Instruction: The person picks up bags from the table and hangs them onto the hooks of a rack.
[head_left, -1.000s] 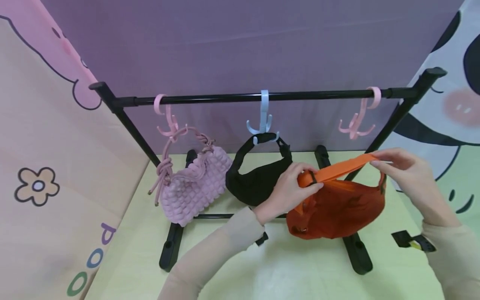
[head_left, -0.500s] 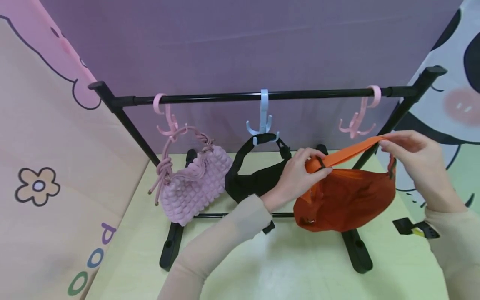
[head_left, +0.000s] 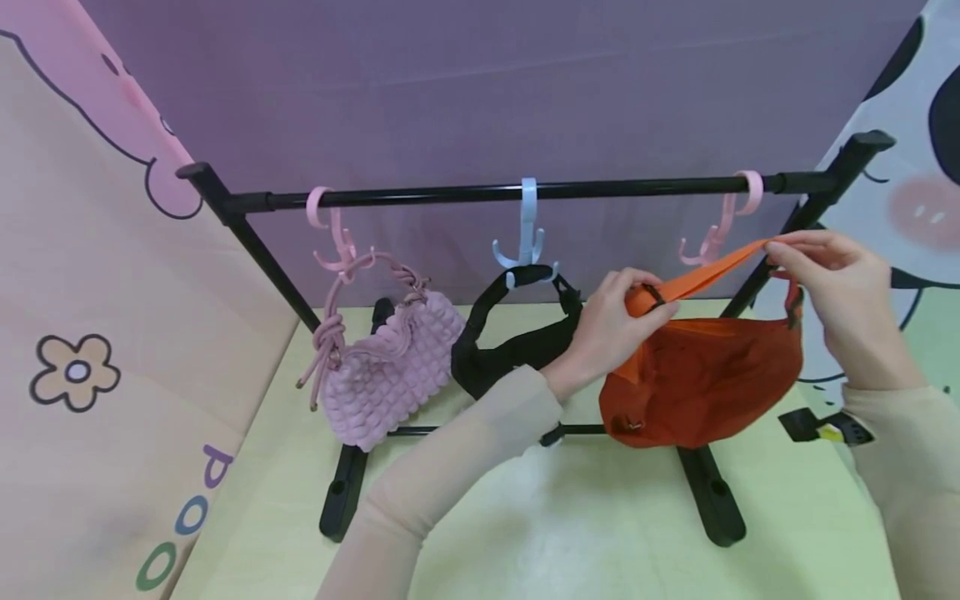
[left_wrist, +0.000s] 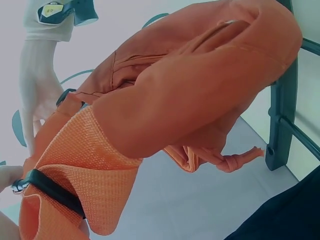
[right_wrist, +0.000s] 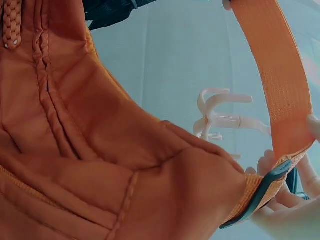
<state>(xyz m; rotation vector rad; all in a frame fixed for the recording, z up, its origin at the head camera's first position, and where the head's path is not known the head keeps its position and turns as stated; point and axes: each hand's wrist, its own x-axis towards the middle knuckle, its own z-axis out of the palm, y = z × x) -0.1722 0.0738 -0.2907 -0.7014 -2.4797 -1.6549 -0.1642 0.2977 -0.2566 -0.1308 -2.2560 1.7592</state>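
Note:
An orange-red shoulder bag [head_left: 701,383] hangs by its bright orange strap [head_left: 708,277] between both hands. My left hand [head_left: 611,329] pinches the strap's left end beside a black buckle [left_wrist: 55,192]. Higher up, my right hand [head_left: 840,279] pinches the strap's right part between thumb and fingers. Just behind the raised strap is a pink multi-prong hook [head_left: 720,229], its lower prongs partly hidden in the head view. The right wrist view shows this hook [right_wrist: 225,120] in the gap between the strap and the bag body; it is apart from the strap.
A black rack bar [head_left: 637,190] carries the hooks. On the left pink hook [head_left: 341,242] hangs a puffy pink bag [head_left: 390,375]. A black bag [head_left: 495,362] hangs from the blue hook [head_left: 528,225], partly behind my left hand. Rack feet [head_left: 712,500] stand on the pale green surface.
Both hands have raised the orange-red bag and shifted it to the right. The strap now crosses in front of the right pink hook's lower prongs. The other bags have stayed put.

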